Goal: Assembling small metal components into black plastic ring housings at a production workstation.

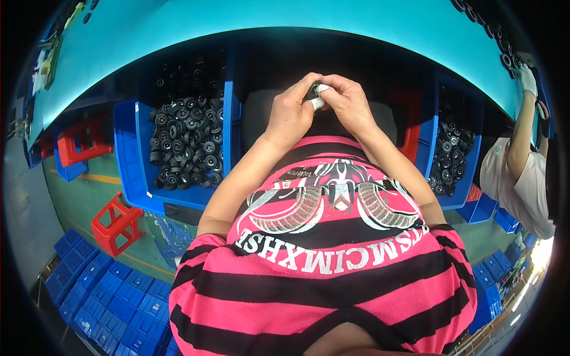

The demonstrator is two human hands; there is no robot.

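Hands met above the lap: left hand (292, 114) and right hand (346, 102) pinched one small black wheel (314, 89). It looked light and stiff, best gripped by its rim.

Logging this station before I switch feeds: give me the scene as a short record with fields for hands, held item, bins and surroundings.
left hand: left hand pinching a small black part, taped fingertip
right hand: right hand gripping the same part from the other side
left bin: blue bin full of black wheel-like parts
right bin: second blue bin with similar black parts
surface: teal table
floor: red stool, stacked blue crates
nearby: a co-worker at right
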